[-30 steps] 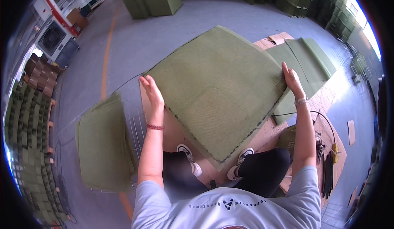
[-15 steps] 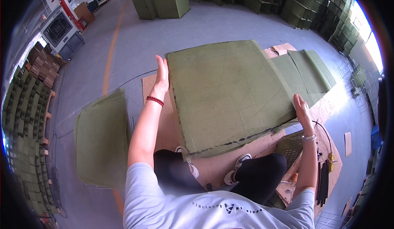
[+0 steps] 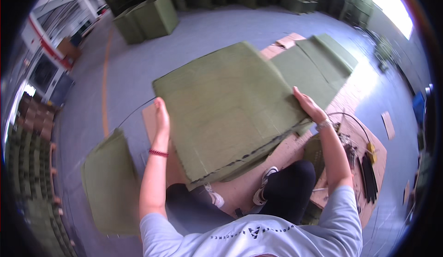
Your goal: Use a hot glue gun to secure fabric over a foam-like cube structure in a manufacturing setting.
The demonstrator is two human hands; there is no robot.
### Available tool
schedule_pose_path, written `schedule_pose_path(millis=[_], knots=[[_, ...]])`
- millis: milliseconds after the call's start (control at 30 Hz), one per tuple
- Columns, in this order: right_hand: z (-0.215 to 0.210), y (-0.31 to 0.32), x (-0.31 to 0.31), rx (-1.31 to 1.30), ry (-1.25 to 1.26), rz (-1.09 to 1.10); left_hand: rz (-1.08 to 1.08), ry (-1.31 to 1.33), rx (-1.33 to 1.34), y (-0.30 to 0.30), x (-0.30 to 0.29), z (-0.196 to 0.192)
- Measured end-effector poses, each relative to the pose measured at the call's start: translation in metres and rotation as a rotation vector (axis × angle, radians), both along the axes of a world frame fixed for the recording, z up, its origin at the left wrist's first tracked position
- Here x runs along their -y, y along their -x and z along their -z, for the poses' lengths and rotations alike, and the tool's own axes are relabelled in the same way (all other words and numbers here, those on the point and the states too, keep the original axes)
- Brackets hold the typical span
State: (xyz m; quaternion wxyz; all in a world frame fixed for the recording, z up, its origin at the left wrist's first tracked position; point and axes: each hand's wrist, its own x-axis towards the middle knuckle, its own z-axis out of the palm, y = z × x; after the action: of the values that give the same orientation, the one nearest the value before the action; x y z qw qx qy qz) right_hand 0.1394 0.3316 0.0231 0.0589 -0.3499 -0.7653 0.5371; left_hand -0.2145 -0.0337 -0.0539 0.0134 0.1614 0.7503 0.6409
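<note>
A large olive-green fabric box (image 3: 221, 109) with a broad flat top is in front of me, over the cardboard and above my feet. Its near edge carries a ragged dark line. My left hand (image 3: 161, 116) lies along the box's left side, fingers straight and together. On the right side, my right hand (image 3: 309, 105) grips near the edge, fingertips at the top rim. Both hands clasp the box between them. Its underside is hidden.
Green fabric sheets (image 3: 318, 59) lie beyond the box on the right. A green piece (image 3: 110, 183) stands at my left. Black strips (image 3: 369, 178) and a yellow-ended cable (image 3: 371, 148) lie on cardboard (image 3: 376, 192) at right. Green boxes (image 3: 152, 17) stand far off.
The view has swung. The box has turned a little and shifted toward the left between my hands. My right hand has moved inward and its fingers now bend toward the box's rim.
</note>
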Motion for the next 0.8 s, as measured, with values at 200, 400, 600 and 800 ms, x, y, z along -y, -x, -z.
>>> schedule_pose_path(millis=[200, 400, 600, 800], knots=[[-0.018, -0.021, 0.031, -0.041, 0.265, 0.119, 0.318, -0.277, 0.413, -0.042, -0.036, -0.068], [0.011, -0.033, 0.087, -0.172, 0.487, 0.119, 0.523, 0.033, 0.361, 0.038, -0.034, -0.059], [0.021, -0.025, 0.056, -0.468, 0.035, 0.184, 0.427, 0.439, 0.294, 0.025, -0.009, -0.059], [0.031, -0.005, 0.031, -0.387, 0.351, 0.292, 0.215, 0.315, 0.297, -0.081, 0.091, -0.021]])
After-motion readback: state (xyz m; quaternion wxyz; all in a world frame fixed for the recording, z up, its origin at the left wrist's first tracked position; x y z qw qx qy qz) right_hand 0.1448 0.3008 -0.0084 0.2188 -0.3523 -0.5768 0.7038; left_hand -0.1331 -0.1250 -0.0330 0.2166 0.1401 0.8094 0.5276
